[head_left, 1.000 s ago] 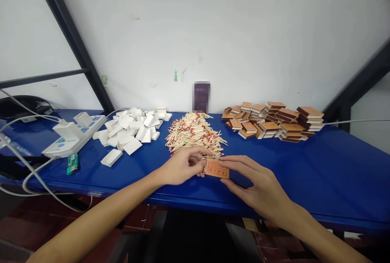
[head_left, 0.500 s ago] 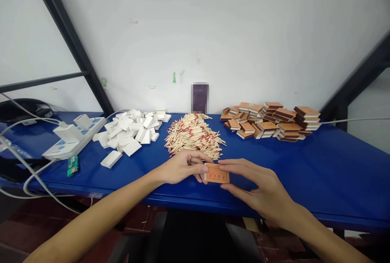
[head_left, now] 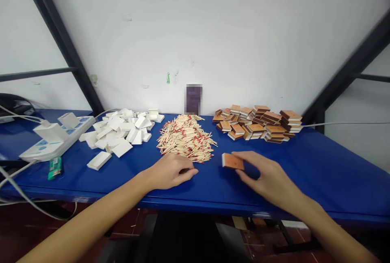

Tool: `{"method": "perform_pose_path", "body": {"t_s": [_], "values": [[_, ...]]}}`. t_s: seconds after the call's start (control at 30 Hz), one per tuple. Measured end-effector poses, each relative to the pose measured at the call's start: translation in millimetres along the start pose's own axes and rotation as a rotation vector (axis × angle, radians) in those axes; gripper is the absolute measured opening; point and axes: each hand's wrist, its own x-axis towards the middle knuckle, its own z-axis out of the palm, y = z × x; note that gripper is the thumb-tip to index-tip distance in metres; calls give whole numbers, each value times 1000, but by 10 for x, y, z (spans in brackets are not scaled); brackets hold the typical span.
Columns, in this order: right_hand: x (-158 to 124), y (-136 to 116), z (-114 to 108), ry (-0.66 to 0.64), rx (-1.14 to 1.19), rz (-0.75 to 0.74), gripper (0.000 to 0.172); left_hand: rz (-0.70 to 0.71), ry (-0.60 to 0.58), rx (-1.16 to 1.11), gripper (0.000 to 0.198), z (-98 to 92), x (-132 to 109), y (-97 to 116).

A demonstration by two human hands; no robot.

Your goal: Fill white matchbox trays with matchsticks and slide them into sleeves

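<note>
My right hand (head_left: pixel 265 177) grips an orange matchbox (head_left: pixel 232 161) by its edges, held just above the blue table (head_left: pixel 319 177) to the right of the heap of red-tipped matches (head_left: pixel 185 137). My left hand (head_left: pixel 169 171) rests on the table at the near edge of that heap, fingers curled under; whether it holds anything is hidden.
A heap of white inner trays (head_left: pixel 120 133) lies at the left. Stacked orange matchboxes (head_left: pixel 258 123) sit at the back right. A white power strip (head_left: pixel 55 137) with cables and a green lighter (head_left: pixel 55 167) are at the far left. A white wall runs behind.
Both hands held the matchbox together before. Now my left hand has let go and drawn back to the match heap, while my right hand carries the box to the right.
</note>
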Motion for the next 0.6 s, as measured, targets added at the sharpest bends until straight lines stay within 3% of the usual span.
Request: {"method": "perform_pose_path", "body": {"t_s": [0.13,0.27,0.37,0.47,0.6], "values": [[-107,514,-460,171,-247,187,25,118,31,200,36,13,-6,-31],[-327,941,-772,93,-311,339,20,150,64,274,37,9,-1,-36],[-501,1278,-732,-8,-279,371,17,163,76,300,36,4,-2,-35],[-595,1565,-601,66,-322,395,20,178,97,321,36,5,-9,-36],[-564,1595,-500,90,-379,327,19,192,165,401,35,-57,-72,-72]]}}
